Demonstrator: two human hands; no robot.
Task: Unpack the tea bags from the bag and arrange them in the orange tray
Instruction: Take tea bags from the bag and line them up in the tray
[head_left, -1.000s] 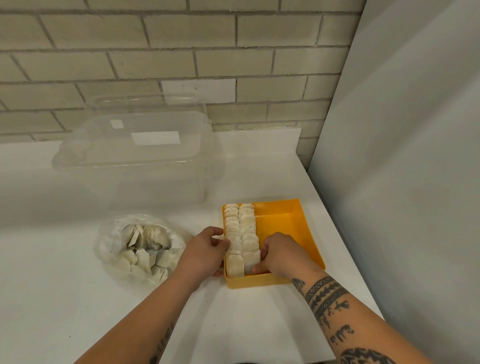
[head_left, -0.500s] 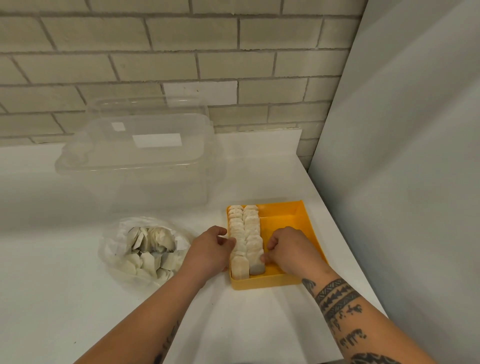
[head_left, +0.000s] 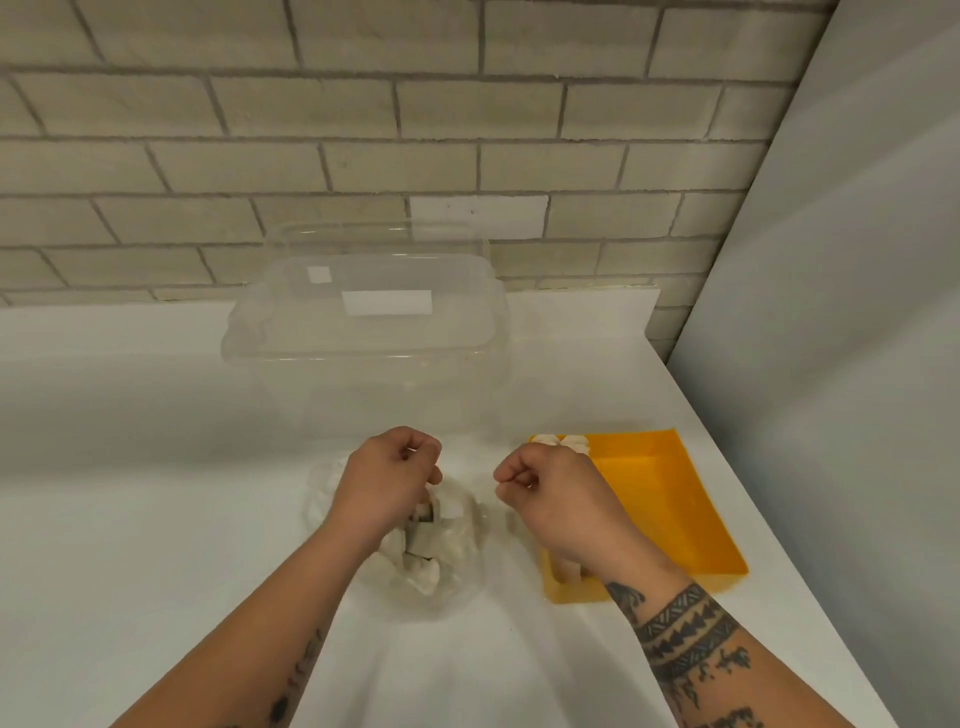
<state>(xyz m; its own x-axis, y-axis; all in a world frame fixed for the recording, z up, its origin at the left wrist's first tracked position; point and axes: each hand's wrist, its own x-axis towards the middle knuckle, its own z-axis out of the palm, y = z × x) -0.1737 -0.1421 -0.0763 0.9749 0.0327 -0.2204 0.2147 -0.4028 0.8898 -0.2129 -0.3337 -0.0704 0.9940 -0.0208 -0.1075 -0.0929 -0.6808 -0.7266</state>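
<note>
Curling grips, contents unclear: left hand (head_left: 387, 480) over bag (head_left: 460, 574), right hand (head_left: 556, 501) over lengthwise-receding orange tray (head_left: 662, 499).

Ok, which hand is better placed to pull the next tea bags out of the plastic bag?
Left. The left hand hangs directly over the plastic bag of tea bags; the right hand sits beside it, over the orange tray.

Setting: plain utility or work room, exact kind unclear. Evidence: painted brick wall (head_left: 363, 156), upper frame; white surface (head_left: 130, 519) below; grey panel (head_left: 857, 364), right; clear tub (head_left: 363, 332), centre.
</note>
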